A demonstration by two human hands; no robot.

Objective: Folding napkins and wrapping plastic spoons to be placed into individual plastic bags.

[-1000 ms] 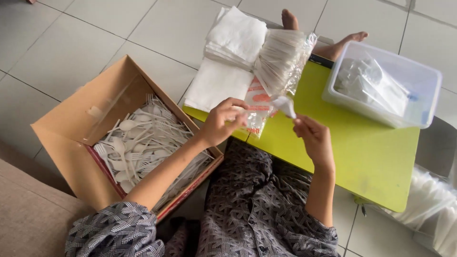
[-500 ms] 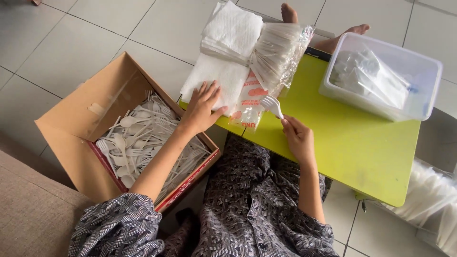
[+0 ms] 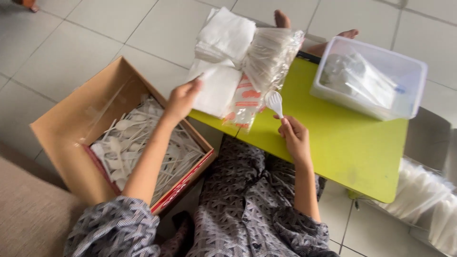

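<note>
the right hand (image 3: 296,138) pinches a white spoon (image 3: 274,103) by its handle. the spoon stands up, bowl on top, so its long way runs up and away from the fingers. it hangs over the near edge of the green table (image 3: 342,143).

the left hand (image 3: 182,99) grips the corner of a white napkin (image 3: 216,88). the napkin is the top one of a pile at the left end of the table. it lies just left of the spoon, with a clear bag (image 3: 266,62) of plastic bits between them. the left hand is the nearer one to the napkin. the right hand is a little way off from it.

a box (image 3: 66,138) full of white spoons sits on the floor at the left. a clear tub (image 3: 414,90) stands at the far right of the table.
</note>
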